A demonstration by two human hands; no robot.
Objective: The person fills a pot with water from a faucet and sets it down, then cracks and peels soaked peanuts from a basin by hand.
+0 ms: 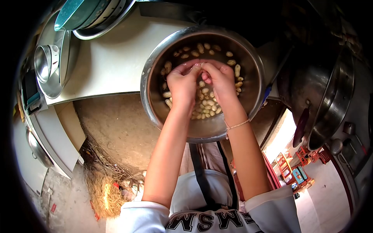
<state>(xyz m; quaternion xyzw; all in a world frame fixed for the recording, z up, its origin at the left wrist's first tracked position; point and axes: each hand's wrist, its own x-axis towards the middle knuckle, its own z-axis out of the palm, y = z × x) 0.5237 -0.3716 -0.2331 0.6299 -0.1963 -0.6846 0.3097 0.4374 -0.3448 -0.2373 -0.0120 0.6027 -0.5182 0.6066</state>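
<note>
- Fingers (213, 70) of both hands are curled inward, tips meeting or almost meeting; whether they have closed on a peanut I cannot tell, as the tips hide what lies between.
- Left hand (182, 83) comes in from about 7 o'clock and right hand (220, 81) from about 5, both inside the basin's mouth; a thin cord bracelet (237, 125) rings the right wrist.
- Peanuts (210, 103) in their shells lie in the basin: a dense cluster at 6 o'clock below the hands, with others scattered along the wall from 8 round through 12 to 4. They appear to sit in water.
- Stainless-steel basin (146, 85) surrounds both hands, its rim reaching past the near edge of the pale worktop (112, 62).
- Step in hand, as I judge it: working at the peanuts with the fingertips, perhaps pressing or rubbing one pod. Such a move calls for a firm two-handed pinch, kept low over the basin so that any drips or bits land inside.
- Further off, a large metal wok (330, 97) stands at 3 o'clock, small metal cups (42, 64) at 9, and a stack of bowls with a teal one (72, 13) outermost at 10 to 11.
- Down at 8 o'clock, a straw bundle (107, 194) lies on the floor beside thin twigs (97, 159).
</note>
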